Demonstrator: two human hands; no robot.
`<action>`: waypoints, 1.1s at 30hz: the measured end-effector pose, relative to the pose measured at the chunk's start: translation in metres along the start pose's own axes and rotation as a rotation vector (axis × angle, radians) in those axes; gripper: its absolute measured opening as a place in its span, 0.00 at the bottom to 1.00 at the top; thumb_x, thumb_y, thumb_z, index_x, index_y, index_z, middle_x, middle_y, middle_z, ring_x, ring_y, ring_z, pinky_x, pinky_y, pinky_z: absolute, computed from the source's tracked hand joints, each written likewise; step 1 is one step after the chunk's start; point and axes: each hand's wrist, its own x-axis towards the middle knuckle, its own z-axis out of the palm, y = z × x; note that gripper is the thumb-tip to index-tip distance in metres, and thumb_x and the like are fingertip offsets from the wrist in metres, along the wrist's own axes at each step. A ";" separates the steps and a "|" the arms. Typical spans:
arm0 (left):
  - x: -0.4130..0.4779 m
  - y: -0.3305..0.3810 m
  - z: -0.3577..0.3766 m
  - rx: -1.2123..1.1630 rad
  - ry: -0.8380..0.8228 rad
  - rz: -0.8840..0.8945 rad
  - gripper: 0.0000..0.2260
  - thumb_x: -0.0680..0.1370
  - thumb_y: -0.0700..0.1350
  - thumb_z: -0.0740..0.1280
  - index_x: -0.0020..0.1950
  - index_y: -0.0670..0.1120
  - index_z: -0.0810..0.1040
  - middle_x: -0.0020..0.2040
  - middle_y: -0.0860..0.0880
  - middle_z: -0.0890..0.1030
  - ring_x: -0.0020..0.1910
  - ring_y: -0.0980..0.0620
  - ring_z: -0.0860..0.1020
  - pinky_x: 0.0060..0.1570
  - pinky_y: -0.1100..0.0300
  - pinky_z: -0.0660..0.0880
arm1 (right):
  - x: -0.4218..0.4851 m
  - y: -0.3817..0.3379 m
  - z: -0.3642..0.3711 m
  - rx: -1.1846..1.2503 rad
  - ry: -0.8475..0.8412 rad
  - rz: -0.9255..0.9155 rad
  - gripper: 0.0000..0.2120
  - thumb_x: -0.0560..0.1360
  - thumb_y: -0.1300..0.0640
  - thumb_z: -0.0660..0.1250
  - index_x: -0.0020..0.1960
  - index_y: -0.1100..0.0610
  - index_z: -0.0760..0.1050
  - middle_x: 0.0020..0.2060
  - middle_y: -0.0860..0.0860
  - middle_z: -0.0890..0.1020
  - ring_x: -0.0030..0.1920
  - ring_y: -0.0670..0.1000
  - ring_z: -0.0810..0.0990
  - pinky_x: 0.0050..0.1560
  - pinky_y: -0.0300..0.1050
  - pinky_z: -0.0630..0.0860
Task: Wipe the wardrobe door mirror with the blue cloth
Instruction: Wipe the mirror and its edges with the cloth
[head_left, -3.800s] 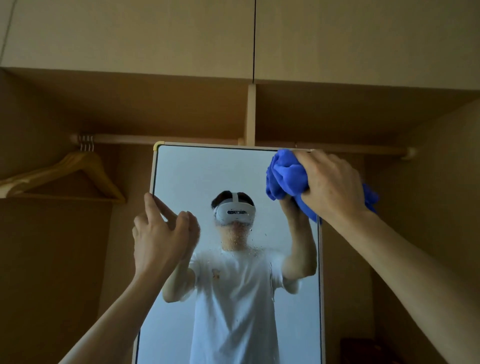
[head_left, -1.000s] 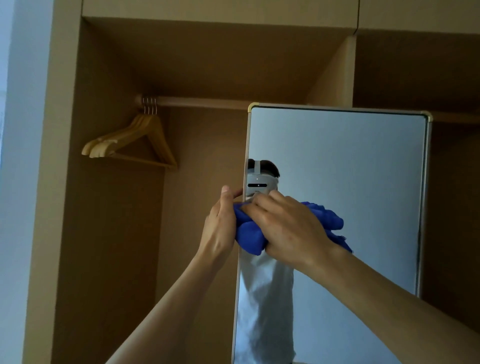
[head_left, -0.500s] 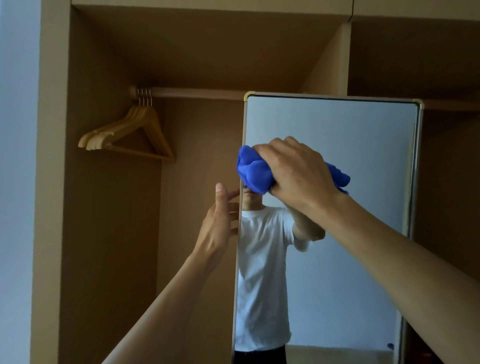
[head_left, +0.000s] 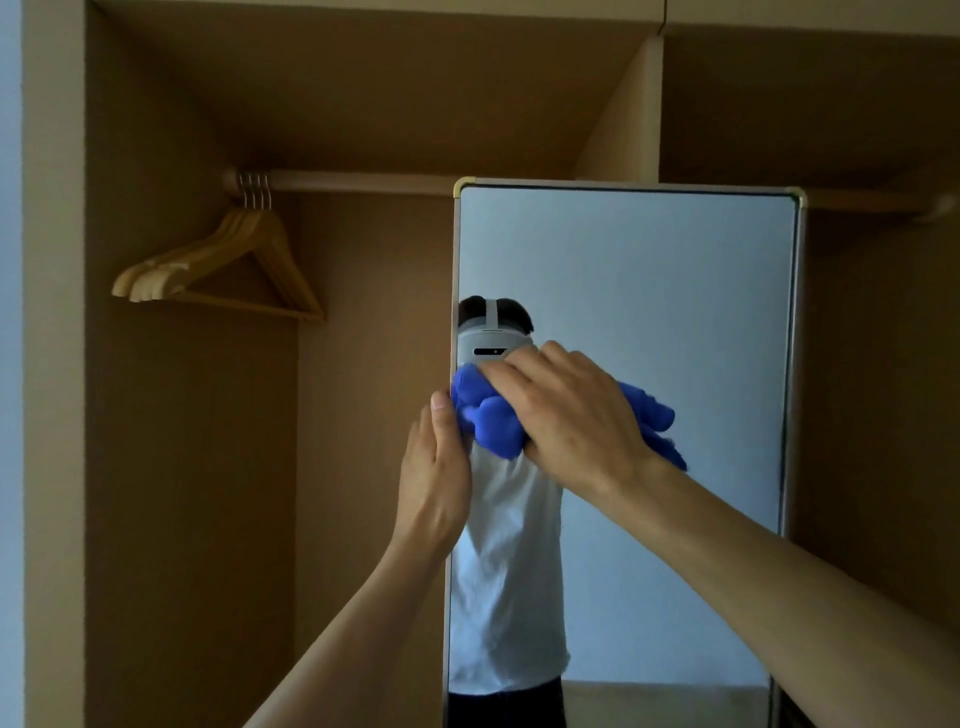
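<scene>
Both hands grasp: right (head_left: 566, 415) blue cloth (head_left: 488, 421), left (head_left: 436, 483) mirror (head_left: 649, 291) edge; wardrobe (head_left: 182, 467) holds hangers (head_left: 228, 260).

Carrier: open wooden wardrobe (head_left: 363, 104), dim inside.
Rail: wooden rod (head_left: 363, 182) running L to R under the top.
On rail: bunch of wooden hangers (head_left: 234, 260), metal hooks, at L end.
Divider: upright panel (head_left: 644, 114) above rail.
Front: mirror (head_left: 675, 291), top edge at rail lvl, hiding rail's middle.
</scene>
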 end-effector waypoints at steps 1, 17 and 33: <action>0.000 -0.001 0.003 0.037 0.014 0.012 0.24 0.85 0.63 0.44 0.47 0.55 0.76 0.46 0.52 0.81 0.48 0.54 0.79 0.49 0.58 0.72 | 0.006 0.006 -0.006 -0.010 0.012 0.015 0.09 0.70 0.61 0.70 0.49 0.55 0.76 0.41 0.51 0.80 0.41 0.55 0.74 0.42 0.50 0.70; -0.012 0.008 0.024 0.156 0.167 -0.013 0.13 0.83 0.55 0.55 0.58 0.51 0.75 0.50 0.54 0.77 0.53 0.48 0.75 0.55 0.40 0.77 | -0.007 0.044 -0.026 0.058 0.070 -0.044 0.09 0.70 0.60 0.55 0.37 0.57 0.73 0.31 0.51 0.75 0.33 0.55 0.70 0.36 0.48 0.63; -0.023 0.011 0.032 0.245 0.178 -0.077 0.22 0.83 0.58 0.56 0.77 0.56 0.63 0.58 0.57 0.67 0.60 0.52 0.70 0.60 0.50 0.72 | -0.015 0.072 -0.025 -0.051 -0.052 -0.065 0.10 0.73 0.60 0.63 0.54 0.55 0.76 0.44 0.51 0.78 0.44 0.55 0.73 0.43 0.48 0.66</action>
